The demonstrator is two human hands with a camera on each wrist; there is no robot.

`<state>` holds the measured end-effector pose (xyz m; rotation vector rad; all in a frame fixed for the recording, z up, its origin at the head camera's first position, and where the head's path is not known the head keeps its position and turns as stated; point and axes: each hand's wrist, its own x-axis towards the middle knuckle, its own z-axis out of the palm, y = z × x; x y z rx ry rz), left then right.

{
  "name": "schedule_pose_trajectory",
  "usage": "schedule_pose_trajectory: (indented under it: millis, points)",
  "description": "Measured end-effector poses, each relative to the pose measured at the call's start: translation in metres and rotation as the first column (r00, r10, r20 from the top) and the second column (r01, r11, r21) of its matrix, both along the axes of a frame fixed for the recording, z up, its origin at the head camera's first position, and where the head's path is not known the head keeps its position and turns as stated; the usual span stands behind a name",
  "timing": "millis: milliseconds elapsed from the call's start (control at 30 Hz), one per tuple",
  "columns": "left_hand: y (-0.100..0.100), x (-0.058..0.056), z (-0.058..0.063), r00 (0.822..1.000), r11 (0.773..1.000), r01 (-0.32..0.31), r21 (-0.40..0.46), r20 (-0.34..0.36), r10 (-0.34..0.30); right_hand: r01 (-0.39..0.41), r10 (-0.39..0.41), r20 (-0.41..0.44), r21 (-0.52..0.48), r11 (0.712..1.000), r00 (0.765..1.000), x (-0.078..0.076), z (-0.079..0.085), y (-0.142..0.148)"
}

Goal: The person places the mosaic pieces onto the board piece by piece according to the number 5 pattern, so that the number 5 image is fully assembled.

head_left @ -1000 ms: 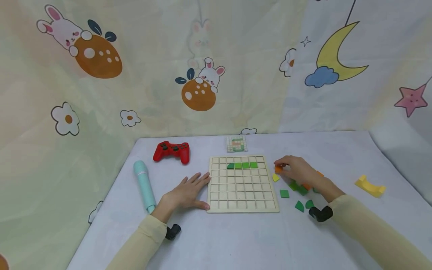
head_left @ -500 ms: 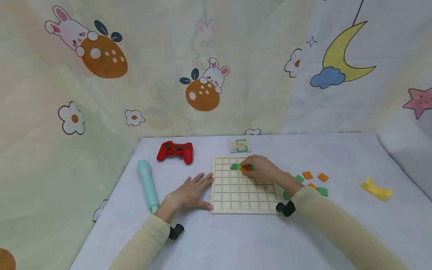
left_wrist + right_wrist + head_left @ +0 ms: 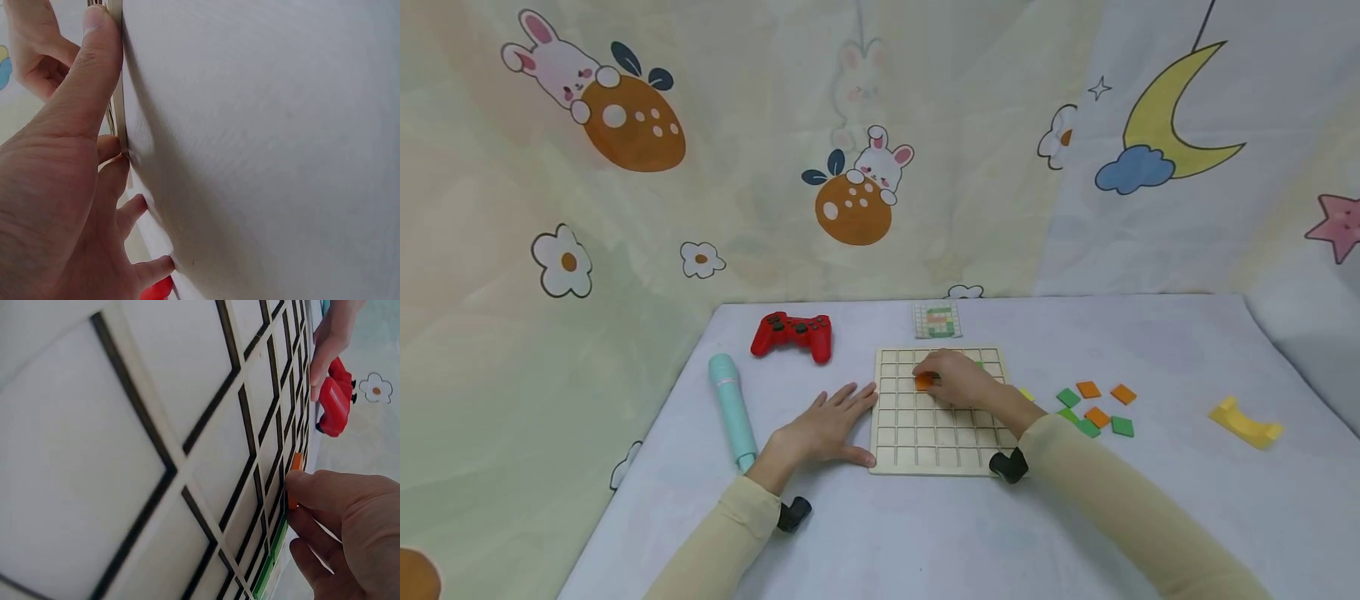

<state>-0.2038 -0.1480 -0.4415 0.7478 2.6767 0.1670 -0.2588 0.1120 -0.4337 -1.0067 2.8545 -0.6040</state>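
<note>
A pale grid board (image 3: 904, 442) lies flat on the white table. Over its upper part, my right hand (image 3: 958, 379) pinches an orange square tile (image 3: 923, 382) between thumb and fingers; the right wrist view shows this tile (image 3: 295, 464) at the board's surface. Green tiles (image 3: 273, 555) lie in the grid just beside it, mostly hidden by the hand in the head view. With fingers spread, my left hand (image 3: 827, 429) rests at the board's left edge, its thumb (image 3: 94, 44) touching the rim.
Loose orange, green and yellow tiles (image 3: 1097, 417) lie right of the board. A yellow curved block (image 3: 1246, 423) is farther right. Behind the board lies a small pattern card (image 3: 937, 320). A red game controller (image 3: 792, 333) and a teal microphone-shaped object (image 3: 732, 408) sit to the left.
My right hand has carried the orange tile from the loose pile leftward over the board, then slightly farther left. My left hand stays at the board's edge. The head view has shifted a little.
</note>
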Motion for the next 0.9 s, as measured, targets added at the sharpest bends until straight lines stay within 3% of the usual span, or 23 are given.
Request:
schedule_pose_trajectory:
  millis: [667,900]
  points:
    - [0.002,0.000,0.000,1.000,1.000,0.002,0.007,0.004,-0.002,0.027,-0.027,0.030,-0.022,0.999,0.999,0.008,0.005,0.006]
    - [0.000,0.001,0.000,1.000,1.000,0.008,0.006,-0.015,-0.008,0.150,-0.147,0.118,-0.018,0.989,0.982,0.014,0.014,0.044]
